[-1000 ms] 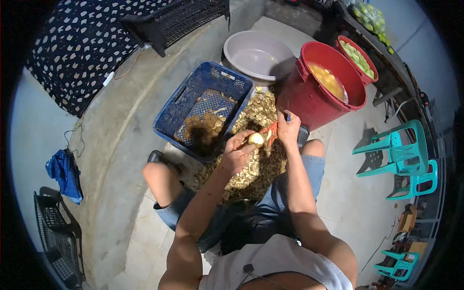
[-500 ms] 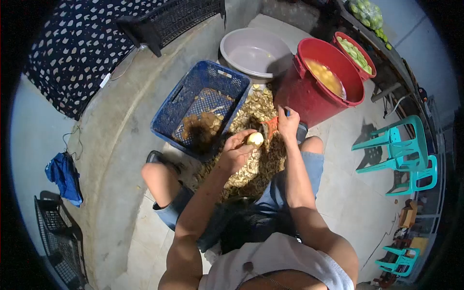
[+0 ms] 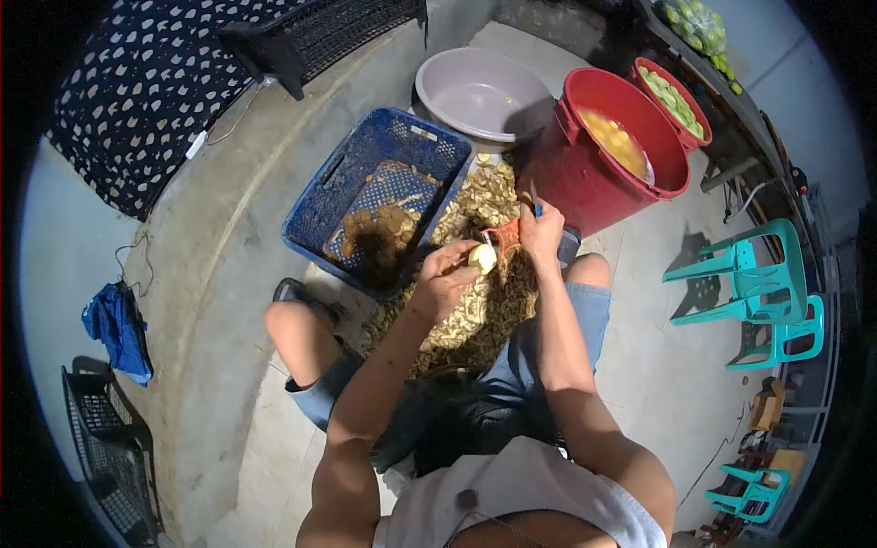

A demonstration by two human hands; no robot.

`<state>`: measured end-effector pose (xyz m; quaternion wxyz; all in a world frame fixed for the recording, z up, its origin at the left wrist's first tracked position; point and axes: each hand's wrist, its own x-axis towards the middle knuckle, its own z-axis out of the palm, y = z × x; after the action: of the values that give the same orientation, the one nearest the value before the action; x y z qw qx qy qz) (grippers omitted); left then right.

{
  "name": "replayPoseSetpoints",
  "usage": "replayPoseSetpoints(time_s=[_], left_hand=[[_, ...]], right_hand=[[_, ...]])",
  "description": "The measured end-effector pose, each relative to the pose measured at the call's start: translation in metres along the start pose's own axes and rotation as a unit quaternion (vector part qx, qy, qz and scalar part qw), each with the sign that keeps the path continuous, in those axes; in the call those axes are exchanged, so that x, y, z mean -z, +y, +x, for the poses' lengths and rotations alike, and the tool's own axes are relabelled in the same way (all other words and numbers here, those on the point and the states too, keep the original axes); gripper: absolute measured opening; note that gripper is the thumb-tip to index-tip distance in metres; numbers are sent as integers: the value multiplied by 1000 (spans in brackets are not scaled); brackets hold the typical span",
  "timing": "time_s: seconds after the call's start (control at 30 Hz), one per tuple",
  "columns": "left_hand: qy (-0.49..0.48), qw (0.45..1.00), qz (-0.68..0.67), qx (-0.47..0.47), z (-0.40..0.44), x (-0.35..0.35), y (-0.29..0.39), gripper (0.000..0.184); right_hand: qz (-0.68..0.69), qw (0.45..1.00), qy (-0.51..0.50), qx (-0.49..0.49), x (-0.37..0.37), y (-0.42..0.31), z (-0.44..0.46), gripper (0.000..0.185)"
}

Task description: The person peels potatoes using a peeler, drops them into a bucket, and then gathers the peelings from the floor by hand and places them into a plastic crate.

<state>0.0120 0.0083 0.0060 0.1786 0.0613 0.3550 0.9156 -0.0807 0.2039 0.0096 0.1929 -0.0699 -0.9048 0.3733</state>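
Observation:
My left hand (image 3: pixel 443 283) is closed around a pale peeled potato (image 3: pixel 482 258), whose upper right side shows past the fingertips. In my right hand (image 3: pixel 543 232) is an orange peeler (image 3: pixel 504 237), its head close to the potato; whether it touches cannot be made out. A small blue piece (image 3: pixel 537 210), perhaps a handle, sticks out at the same fist. Below both hands a heap of peelings (image 3: pixel 475 315) covers the floor between my legs. A blue plastic crate (image 3: pixel 306 203) with brown unpeeled potatoes (image 3: pixel 388 226) stands left of my hands.
A large red bucket (image 3: pixel 557 169) with yellow peeled pieces in liquid stands at the front right. Behind the crate is a grey basin (image 3: pixel 438 110). A smaller red tub (image 3: pixel 702 137) holds pale green pieces. Green plastic chairs (image 3: pixel 776 274) stand on the right.
The peeler has come left and turned, so its head is now close beside the potato. My left hand has barely moved. The view has shifted slightly.

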Motion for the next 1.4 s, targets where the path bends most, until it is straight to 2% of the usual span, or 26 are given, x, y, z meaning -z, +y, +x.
replayPoseSetpoints(time_s=[0.03,0.1,0.13,0.17,0.27,0.33,0.37,0.43,0.47,0.5,0.57,0.6,0.63,0.7,0.73,0.83,0.87,0.97,1.0,1.1,1.13,1.23,1.27,1.3,1.37,1.4], left_hand=[[-7,998,-55,17,3,0,4,40],[7,998,-54,9,5,0,7,41],[16,1000,-25,-6,6,3,4,41],[27,999,2,-18,5,6,-1,41],[0,1000,-18,-10,1,7,-4,40],[-2,1000,-24,-7,3,4,2,40],[-4,1000,-22,-10,5,4,5,40],[15,1000,9,-15,5,5,4,40],[17,1000,6,-14,4,6,1,40],[14,1000,-9,-6,3,7,-1,39],[-2,999,-33,6,5,7,0,38],[-10,999,-50,18,3,0,8,38],[-13,999,-47,16,4,2,9,38],[-1,1000,8,-12,6,6,4,36],[6,999,33,-24,6,7,0,36],[-17,999,-35,-4,4,-1,5,38],[-7,998,-66,-3,4,-1,5,41],[8,997,-74,1,3,1,5,43],[10,1000,-8,-7,3,1,5,51],[-10,1000,-21,5,4,5,2,51],[-21,995,-102,-2,3,3,2,39],[-12,997,-71,-3,6,9,3,39],[8,1000,-23,-4,5,11,1,39],[9,1000,-26,-1,5,6,3,39],[22,1000,17,-11,3,-6,7,39],[-21,999,-39,-20,2,-6,10,40]], right_hand=[[3,1000,3,1,2,-1,1,28],[95,993,-36,-64,9,-8,1,30],[162,986,14,26,5,-21,-7,30],[102,995,-9,9,10,-29,-16,28],[109,993,20,46,-4,7,-6,27],[48,996,-32,-70,1,5,4,24],[50,996,-30,-67,0,3,3,24],[110,989,44,91,4,-19,-13,22],[92,990,48,97,1,-18,-13,23],[89,991,45,93,-1,-12,-11,23],[5,1000,5,-21,-2,3,1,24],[47,997,-12,-57,3,-2,3,24],[50,997,-9,-55,4,-9,2,24],[99,994,19,34,9,-24,-10,26],[46,998,0,40,14,-27,-15,28],[29,999,28,6,-1,7,-1,28],[72,997,30,-8,-7,20,3,27],[164,984,63,41,3,-19,-9,25],[95,995,15,28,13,-32,-15,25],[58,998,-14,-25,0,1,-2,26],[4,999,-5,-33,-2,4,1,27],[114,993,-7,-29,11,-21,-8,26],[107,990,21,87,5,-12,-10,27],[104,991,19,85,4,-10,-8,27],[46,999,9,-20,2,-7,-3,28],[33,999,30,-5,2,-2,-2,28]])
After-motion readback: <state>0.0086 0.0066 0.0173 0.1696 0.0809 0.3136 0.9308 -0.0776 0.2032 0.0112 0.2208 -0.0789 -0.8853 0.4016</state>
